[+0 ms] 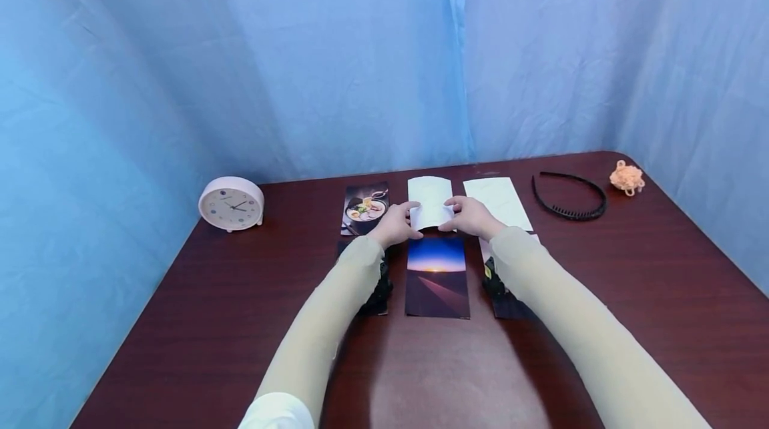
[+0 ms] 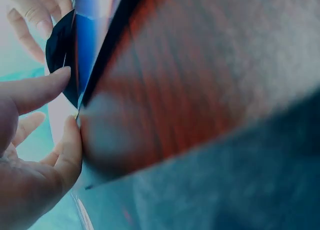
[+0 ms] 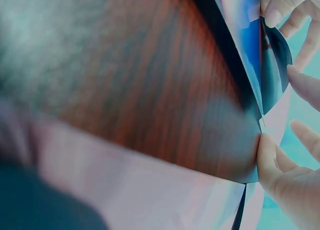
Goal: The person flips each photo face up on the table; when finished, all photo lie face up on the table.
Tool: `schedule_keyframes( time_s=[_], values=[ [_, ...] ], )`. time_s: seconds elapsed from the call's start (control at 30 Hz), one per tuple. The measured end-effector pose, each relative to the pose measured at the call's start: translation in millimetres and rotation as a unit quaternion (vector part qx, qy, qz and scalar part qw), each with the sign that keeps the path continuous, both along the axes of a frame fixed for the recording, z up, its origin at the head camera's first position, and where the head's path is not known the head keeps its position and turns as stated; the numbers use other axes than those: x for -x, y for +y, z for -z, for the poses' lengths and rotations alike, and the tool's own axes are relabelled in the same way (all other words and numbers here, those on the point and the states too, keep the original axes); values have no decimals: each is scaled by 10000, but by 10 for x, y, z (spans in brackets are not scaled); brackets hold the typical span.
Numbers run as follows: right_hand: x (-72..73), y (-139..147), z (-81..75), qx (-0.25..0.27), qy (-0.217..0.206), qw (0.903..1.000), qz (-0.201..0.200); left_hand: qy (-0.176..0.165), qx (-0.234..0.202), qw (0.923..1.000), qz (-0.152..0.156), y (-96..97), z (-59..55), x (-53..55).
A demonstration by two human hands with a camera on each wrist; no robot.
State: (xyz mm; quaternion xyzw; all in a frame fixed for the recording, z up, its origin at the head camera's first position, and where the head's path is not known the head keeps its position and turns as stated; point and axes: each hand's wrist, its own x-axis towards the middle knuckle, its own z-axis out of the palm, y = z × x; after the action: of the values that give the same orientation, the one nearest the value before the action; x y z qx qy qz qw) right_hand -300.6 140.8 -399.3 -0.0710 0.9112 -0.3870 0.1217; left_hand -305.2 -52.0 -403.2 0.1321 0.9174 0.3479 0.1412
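Between my two hands is a photo print [image 1: 430, 199], its plain white back up and bowed. My left hand [image 1: 396, 223] pinches its left edge; my right hand [image 1: 473, 217] pinches the right edge. Both wrist views show the print's dark underside [image 2: 60, 47] curving between the fingers. Just below it on the table lies a sunset road photo [image 1: 436, 282]. Left of my left hand is a ramen bowl photo [image 1: 364, 207]. A white-backed print [image 1: 500, 201] lies right of my right hand. Two more prints are partly hidden under my forearms.
A white round clock [image 1: 231, 204] stands at the left of the dark wooden table [image 1: 288, 269]. To the right lie a black toothed headband [image 1: 573, 214] and a peach-coloured knotted bundle [image 1: 627, 178]. Blue curtains [image 1: 348, 62] hang behind and at both sides.
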Motion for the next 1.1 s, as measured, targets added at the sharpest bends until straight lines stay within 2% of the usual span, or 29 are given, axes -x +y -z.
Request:
schedule_keyframes(
  time_s=[0.13, 0.27, 0.5, 0.57, 0.73, 0.9, 1.1],
  values=[
    [-19, -8, -7, -31, -28, 10000, -54, 183, 481, 9986, 107, 20, 2, -8],
    [-27, -10, -21, -80, -53, 9999, -92, 335, 527, 9980, 121, 24, 8, -15],
    [6, -11, 25, -181, 48, 9994, -285, 394, -7, 9991, 142, 16, 30, -32],
    [10, -12, 30, -250, 88, 9991, -337, 468, 6, 9988, 132, 13, 35, -26],
    [-2, 0, 13, -326, 300, 9983, -392, 391, -192, 9990, 56, -28, 43, -19],
    [-9, 19, 31, -180, 758, 9961, -422, 209, -586, 9980, -110, -91, -20, -70],
    [-35, -6, 23, 273, 1441, 9881, -463, 273, -1074, 9934, -309, -155, -89, -90]
  ],
)
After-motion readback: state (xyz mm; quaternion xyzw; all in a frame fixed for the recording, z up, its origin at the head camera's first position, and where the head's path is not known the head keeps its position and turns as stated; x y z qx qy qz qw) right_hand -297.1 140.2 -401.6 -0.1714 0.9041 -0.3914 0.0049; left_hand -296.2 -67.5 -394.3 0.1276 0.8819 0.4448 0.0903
